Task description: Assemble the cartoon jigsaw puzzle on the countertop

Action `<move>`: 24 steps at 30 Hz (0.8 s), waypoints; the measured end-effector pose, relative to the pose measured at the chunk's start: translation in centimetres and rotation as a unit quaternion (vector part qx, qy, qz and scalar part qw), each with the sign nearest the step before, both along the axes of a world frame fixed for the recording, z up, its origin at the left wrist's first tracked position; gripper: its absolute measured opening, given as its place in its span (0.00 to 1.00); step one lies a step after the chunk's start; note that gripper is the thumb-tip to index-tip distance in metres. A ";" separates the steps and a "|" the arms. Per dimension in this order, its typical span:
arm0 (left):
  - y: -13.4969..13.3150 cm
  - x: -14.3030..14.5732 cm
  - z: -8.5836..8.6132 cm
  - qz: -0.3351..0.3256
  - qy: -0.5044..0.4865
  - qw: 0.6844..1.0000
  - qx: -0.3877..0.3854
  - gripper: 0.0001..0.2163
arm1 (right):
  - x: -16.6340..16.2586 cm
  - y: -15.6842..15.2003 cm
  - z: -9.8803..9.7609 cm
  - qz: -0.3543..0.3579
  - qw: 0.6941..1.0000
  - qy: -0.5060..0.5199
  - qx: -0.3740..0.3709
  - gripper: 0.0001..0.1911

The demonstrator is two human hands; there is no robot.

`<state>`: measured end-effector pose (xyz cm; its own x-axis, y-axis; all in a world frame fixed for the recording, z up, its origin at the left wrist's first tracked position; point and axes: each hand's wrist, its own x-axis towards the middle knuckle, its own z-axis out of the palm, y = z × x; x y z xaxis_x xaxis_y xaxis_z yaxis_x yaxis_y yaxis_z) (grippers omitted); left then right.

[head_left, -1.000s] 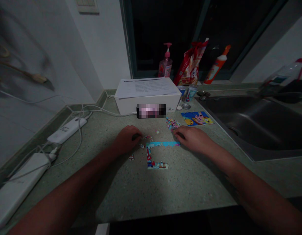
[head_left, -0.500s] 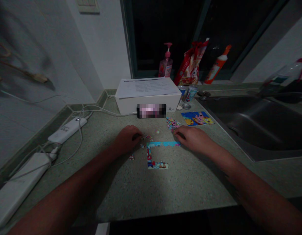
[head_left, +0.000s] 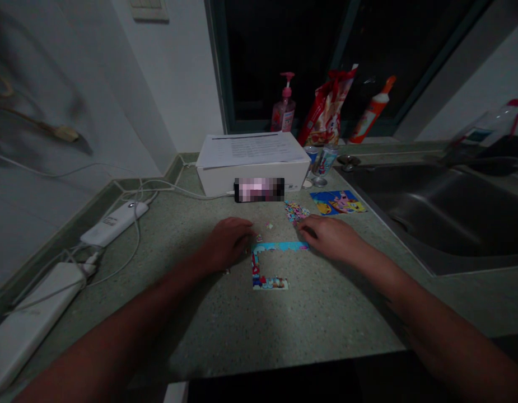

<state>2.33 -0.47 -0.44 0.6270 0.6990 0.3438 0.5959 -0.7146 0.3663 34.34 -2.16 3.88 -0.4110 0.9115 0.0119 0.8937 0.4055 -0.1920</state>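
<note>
A partly joined jigsaw border (head_left: 279,246) lies on the counter, with a top strip, a left side and a short bottom strip. My left hand (head_left: 230,242) is curled low beside its upper left corner, covering some loose pieces. What its closed fingers hold, if anything, is hidden. One loose jigsaw piece (head_left: 259,238) lies by the left fingertips, and a pale piece (head_left: 270,226) farther up. My right hand (head_left: 326,235) has thumb and fingers pinched together between the border's right end and a pile of jigsaw pieces (head_left: 296,211); whatever is in the pinch cannot be seen.
A blue cartoon picture card (head_left: 338,202) lies beside the sink (head_left: 452,207). Behind the pieces, a phone (head_left: 259,190) leans on a white box (head_left: 219,178), near cans (head_left: 327,161). White power strips (head_left: 44,302) and cables run along the left wall.
My left hand has shifted right, its fingers now over loose pieces that showed before beside the border. My right hand stays nearly where it was.
</note>
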 end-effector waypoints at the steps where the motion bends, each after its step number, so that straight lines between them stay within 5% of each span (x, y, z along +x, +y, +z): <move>1: -0.1 0.1 0.0 -0.013 -0.006 1.000 0.004 0.12 | 0.0 0.0 0.0 0.002 1.000 0.001 0.000 0.13; 9: -0.5 0.4 0.5 -0.104 0.002 0.995 -0.007 0.15 | 0.1 0.1 -0.2 0.010 1.000 -0.006 0.006 0.12; 24: -0.7 0.6 0.8 -0.056 0.044 0.997 0.005 0.13 | 0.0 0.0 -0.2 0.012 1.000 -0.003 0.008 0.13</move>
